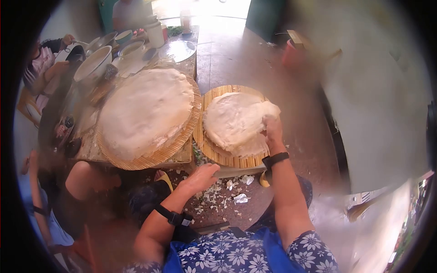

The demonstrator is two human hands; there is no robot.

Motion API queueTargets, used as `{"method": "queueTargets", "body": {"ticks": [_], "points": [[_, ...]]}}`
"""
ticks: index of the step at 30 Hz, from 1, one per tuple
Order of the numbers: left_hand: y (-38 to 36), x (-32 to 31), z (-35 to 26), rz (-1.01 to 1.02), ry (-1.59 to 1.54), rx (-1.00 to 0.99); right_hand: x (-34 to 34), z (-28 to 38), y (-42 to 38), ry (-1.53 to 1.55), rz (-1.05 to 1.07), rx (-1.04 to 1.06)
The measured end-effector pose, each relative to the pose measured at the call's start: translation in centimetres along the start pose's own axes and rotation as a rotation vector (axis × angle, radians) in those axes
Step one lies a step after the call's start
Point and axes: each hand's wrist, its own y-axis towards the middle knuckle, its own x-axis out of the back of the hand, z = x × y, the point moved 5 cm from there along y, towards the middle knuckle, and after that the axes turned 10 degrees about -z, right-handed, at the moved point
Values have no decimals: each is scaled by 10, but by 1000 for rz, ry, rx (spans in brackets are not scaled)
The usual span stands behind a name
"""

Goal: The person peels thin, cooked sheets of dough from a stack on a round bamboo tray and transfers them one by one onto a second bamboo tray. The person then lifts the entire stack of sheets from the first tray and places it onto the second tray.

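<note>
My right hand [273,131] grips the lifted right edge of a thin, pale round flatbread [234,116]. The flatbread lies with other thin sheets on a round slatted mat [214,158], and a folded flap stands up above my fingers. My left hand [201,177] hangs just below the mat's near left edge, apart from it, its fingers loosely bent and nothing visible in them. Left of this, a larger stack of pale flatbreads [145,111] covers a second round slatted mat [196,109] on the table.
Bowls, including a white basin [93,63], and a metal lid [180,51] stand at the table's far end. People sit along the left side. Scraps [218,200] litter the floor between my feet. A large pale surface [378,118] is at the right, with a red bucket [291,53] behind.
</note>
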Motion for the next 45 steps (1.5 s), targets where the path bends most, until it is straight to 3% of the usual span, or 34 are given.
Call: {"method": "queueTargets", "body": {"ticks": [5, 6, 7, 8, 10, 13, 17, 23, 25, 27, 31, 33, 35, 36, 37, 39, 41, 45], "points": [[-5, 4, 7, -109, -29, -54, -45, 123, -37, 39, 177, 198], [-4, 7, 7, -127, -44, -41, -52, 156, -58, -97, 189, 348], [-3, 9, 6, -144, -60, -29, -57, 170, -58, 10, 208, 259], [-2, 10, 6, -165, -251, 33, -63, 184, -58, 117, 220, 169], [2, 11, 5, -206, -633, 152, -71, 221, -76, 6, 322, 238], [5, 8, -9, 9, -1645, 374, -89, 270, -131, 66, 553, 295], [4, 16, -39, 94, -2000, 319, -122, 309, -183, 13, 646, 490], [-10, 76, -51, -272, -2084, 102, -175, 334, -272, 154, 998, 650], [-22, 105, -47, -405, -2043, 87, -194, 335, -273, 258, 1120, 537], [-32, 119, -41, -379, -2068, 87, -213, 339, -278, 333, 1235, 416], [-53, 167, -26, -486, -2105, -93, -228, 332, -291, 261, 992, 602], [-65, 197, 10, -654, -2113, -303, -239, 316, -274, 220, 950, 612], [-92, 227, 28, -1061, -1934, -93, -256, 282, -230, 194, 975, 563], [-100, 237, 37, -1114, -1873, -74, -265, 264, -212, 182, 988, 538], [-107, 246, 45, -1166, -1809, -54, -273, 244, -202, 191, 947, 386], [-122, 255, 67, -1247, -1629, 33, -286, 203, -182, 192, 921, 164], [-127, 251, 102, -1290, -1398, 161, -293, 158, -161, 163, 880, 101], [-126, 232, 133, -1260, -1255, 392, -296, 67, -109, 23, 675, 52]]}}
